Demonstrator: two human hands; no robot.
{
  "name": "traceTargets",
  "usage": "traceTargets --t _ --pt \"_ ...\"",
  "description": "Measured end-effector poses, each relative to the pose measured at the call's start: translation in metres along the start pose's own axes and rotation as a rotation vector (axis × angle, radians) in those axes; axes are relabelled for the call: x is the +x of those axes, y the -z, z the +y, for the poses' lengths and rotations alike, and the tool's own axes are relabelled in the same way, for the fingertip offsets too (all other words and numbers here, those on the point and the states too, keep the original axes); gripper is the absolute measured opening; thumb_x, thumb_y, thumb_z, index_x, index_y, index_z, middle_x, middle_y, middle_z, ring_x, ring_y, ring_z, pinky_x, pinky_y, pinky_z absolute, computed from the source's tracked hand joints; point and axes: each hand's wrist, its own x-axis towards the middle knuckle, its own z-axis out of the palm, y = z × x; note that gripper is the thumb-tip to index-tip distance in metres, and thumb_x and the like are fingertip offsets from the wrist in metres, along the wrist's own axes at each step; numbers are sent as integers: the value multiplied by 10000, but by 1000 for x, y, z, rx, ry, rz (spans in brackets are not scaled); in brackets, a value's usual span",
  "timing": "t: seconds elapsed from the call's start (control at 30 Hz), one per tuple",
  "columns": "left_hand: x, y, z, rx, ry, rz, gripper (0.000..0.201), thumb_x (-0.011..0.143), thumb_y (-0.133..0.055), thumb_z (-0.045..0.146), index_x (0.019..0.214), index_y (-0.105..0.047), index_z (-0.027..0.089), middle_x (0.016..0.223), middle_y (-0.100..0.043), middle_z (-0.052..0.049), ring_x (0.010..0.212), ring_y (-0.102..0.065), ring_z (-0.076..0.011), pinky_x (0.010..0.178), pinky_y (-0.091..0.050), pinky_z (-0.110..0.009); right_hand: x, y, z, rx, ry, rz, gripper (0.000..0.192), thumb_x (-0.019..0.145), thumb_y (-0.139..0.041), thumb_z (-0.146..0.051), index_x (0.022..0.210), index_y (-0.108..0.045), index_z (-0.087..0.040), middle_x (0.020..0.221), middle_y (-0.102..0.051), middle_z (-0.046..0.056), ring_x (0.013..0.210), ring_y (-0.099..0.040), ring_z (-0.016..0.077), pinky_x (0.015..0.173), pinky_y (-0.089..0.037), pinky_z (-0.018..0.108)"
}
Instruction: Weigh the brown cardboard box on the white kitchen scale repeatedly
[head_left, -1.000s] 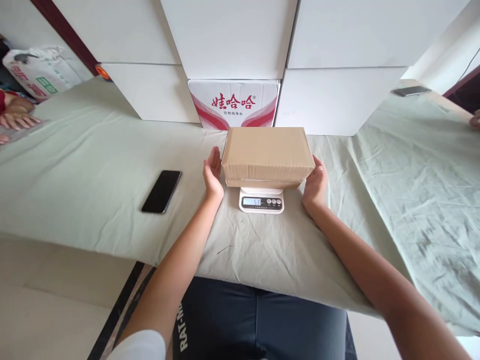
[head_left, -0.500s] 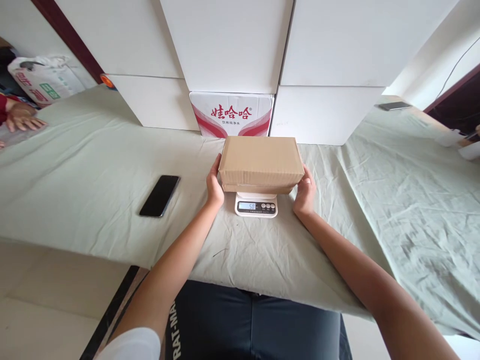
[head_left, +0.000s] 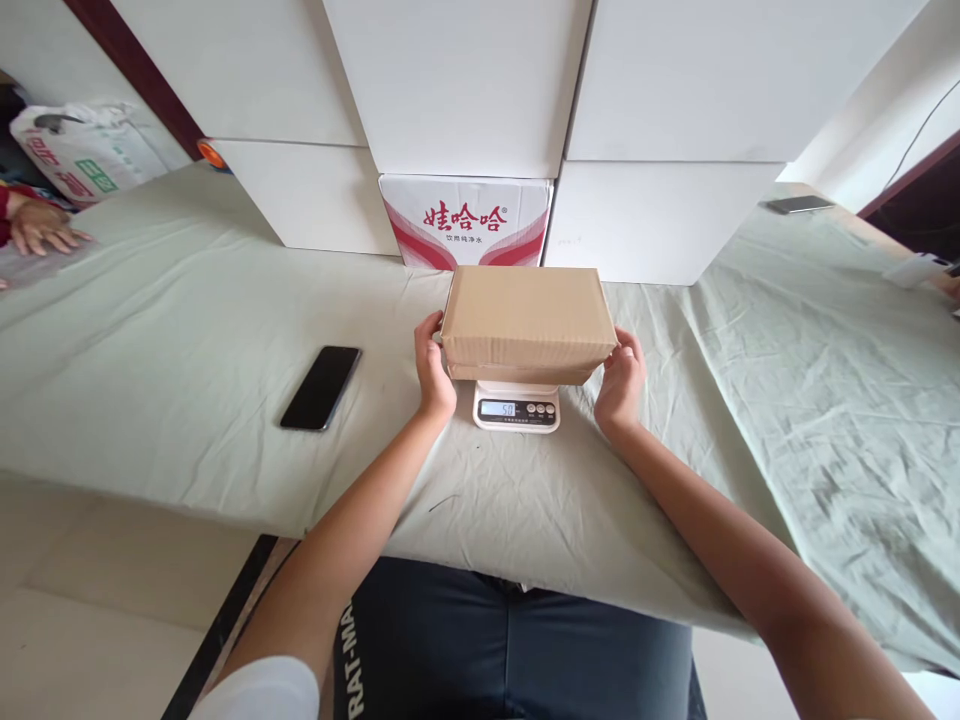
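Overhang is our worry: the box (head_left: pixel 525 320) sits on a scale (head_left: pixel 517 406) much narrower than itself, so uneven pressure from either side could tip it off the platform. Our left hand (head_left: pixel 433 372) and right hand (head_left: pixel 619 383) clasp its two ends, fingers curled round the edges, forearms stretched forward over the cloth (head_left: pixel 187 330). A phone (head_left: pixel 321 387) lies well to the left.

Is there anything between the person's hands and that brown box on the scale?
Nothing visible. The left hand and right hand already press against the two ends of the cardboard box, which sits on the white scale. The black phone lies well off to the left.
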Motion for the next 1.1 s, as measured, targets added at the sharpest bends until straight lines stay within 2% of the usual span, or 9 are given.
traceTargets --t 0.1,0.27,0.5,0.7,0.9,1.1 --pt "-1 -1 2 -15 15 -7 827 1015 -528 988 1430 -776 317 1504 -759 -134 1471 -686 -351 1252 -557 -488 1 -5 -3 49 -61 84 510 1051 -598 -732 1283 -778 -314 1216 -779 59 1233 -763 296 1064 -622 474" --pt "0 0 -1 6 36 2 858 995 -511 1023 1417 -766 321 1510 -755 -132 1485 -687 -352 1239 -577 -489 -8 -6 8 31 -6 101 492 1047 -617 -745 1304 -759 -351 1298 -754 53 1301 -729 304 1208 -583 540" --pt "0 -2 -3 17 37 25 843 983 -514 1037 1309 -775 305 1384 -773 -116 1343 -714 -332 1164 -586 -482 -15 -5 16 29 65 22 575 1070 -543 -827 1318 -751 -352 1359 -735 63 1354 -715 327 1305 -541 623" --pt "-1 -3 -4 -20 21 17 804 1000 -545 1005 1261 -774 280 1316 -769 -114 1280 -716 -320 1106 -578 -471 -15 -5 16 36 61 22 675 1033 -559 -914 1365 -743 -357 1375 -733 57 1373 -708 319 1331 -536 612" --pt "0 -2 -6 -27 24 14 783 1003 -566 992 1268 -773 286 1305 -768 -104 1263 -716 -305 1109 -579 -455 -14 -6 17 64 67 50 633 1047 -572 -880 1355 -756 -357 1365 -737 38 1338 -714 282 1301 -546 550" --pt "1 -1 -7 -23 48 -10 796 987 -566 1010 1266 -751 288 1317 -759 -98 1291 -715 -312 1148 -582 -470 -14 -5 19 42 66 54 634 1040 -563 -886 1368 -733 -370 1361 -723 36 1370 -705 300 1323 -536 577"
